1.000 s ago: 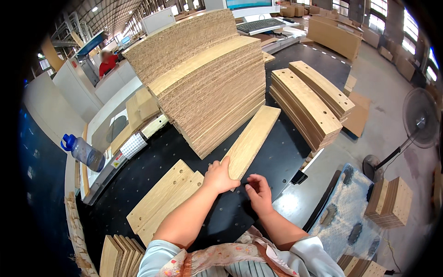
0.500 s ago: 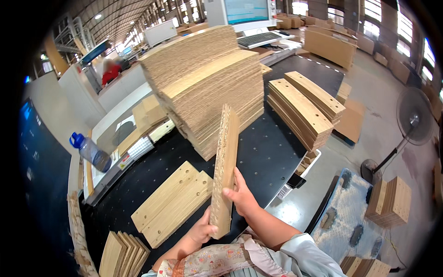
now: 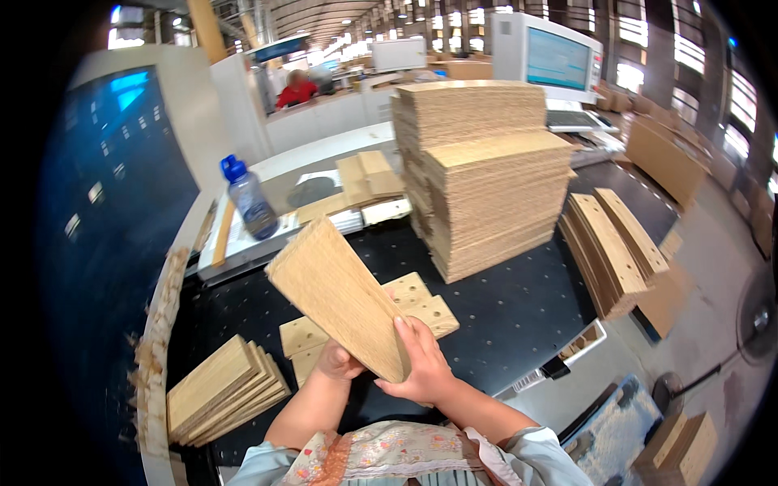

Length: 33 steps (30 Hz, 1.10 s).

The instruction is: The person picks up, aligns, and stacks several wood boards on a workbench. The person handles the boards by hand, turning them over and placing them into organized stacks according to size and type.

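A wood-grained particleboard panel is held up over the black table, its broad face toward me and its far end tilted to the left. My left hand closes round its lower left edge. On its lower right edge, my right hand grips with the fingers along the side. Beneath it lie two drilled panels side by side, partly covered by the held one. Left of my left hand, several similar panels lean in a fanned pile.
A tall stack of panels rises at the back of the black perforated table. Drilled panels are piled at the right. A blue-capped bottle stands back left. Beyond are a monitor, a fan and a person in red.
My view has swung left. The held panel has turned from edge-on to broad face showing, and its far end now tips left. Both hands still hold it.
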Tool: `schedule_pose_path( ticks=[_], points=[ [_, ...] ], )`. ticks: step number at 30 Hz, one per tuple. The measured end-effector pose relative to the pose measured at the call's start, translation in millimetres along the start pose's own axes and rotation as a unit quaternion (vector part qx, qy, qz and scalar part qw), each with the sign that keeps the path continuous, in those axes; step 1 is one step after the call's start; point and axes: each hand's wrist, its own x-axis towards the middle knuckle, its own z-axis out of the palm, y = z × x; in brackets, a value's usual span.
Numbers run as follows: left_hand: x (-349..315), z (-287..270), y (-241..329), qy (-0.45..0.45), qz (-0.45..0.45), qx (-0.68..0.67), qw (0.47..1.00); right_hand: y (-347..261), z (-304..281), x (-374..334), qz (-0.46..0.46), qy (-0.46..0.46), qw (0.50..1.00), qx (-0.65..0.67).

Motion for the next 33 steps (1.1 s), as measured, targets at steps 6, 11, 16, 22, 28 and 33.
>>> schedule_pose_path(
  ticks=[6, 11, 16, 22, 28, 33],
  points=[
    [-3.4, 9.2, -7.4, 0.027, 0.097, -0.014, 0.995, -0.9, 19.8, -2.1, -0.051, 0.014, 0.999, -0.002],
    [-9.0, 2.5, -4.8, 0.032, 0.095, -0.032, 0.994, 3.6, 20.8, -0.3, -0.059, -0.006, 0.995, 0.075],
    [-14.2, 2.9, 3.0, 0.116, 0.075, -0.033, 0.99, 24.4, 3.9, -3.6, -0.025, -0.044, 0.98, 0.193],
    [-10.6, -7.2, 8.2, 0.078, 0.057, -0.065, 0.993, 36.6, -23.3, 7.6, 0.145, -0.121, 0.802, 0.567],
    [-11.2, -13.9, 5.2, -0.022, -0.001, -0.152, 0.988, 41.4, -17.6, 1.8, 0.157, -0.17, 0.711, 0.664],
    [-13.7, -10.0, 9.8, -0.032, -0.023, -0.169, 0.985, 38.4, -14.3, 5.4, 0.164, -0.192, 0.649, 0.718]
  ],
)
